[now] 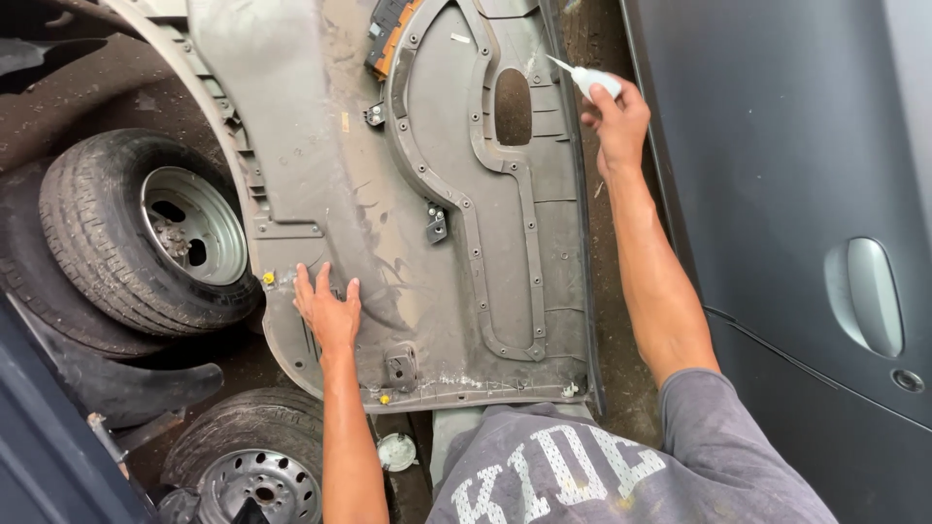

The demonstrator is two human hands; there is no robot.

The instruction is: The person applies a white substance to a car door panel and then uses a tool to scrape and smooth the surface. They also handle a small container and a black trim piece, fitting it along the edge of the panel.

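Left hand flat, open on grey door panel, right hand gripping small white tube

Two tyres, one door panel, one glue tube

Dirt ground, stacked tyres left, dark car door right, daylight

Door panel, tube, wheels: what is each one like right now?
Door panel: off the car, lying inside-face up, dusty.
Glue tube: held in the right hand, nozzle pointing up-left.
Left hand: flat on the panel, fingers spread.
Wheels: lying on the ground, stacked.
Car door: closed.
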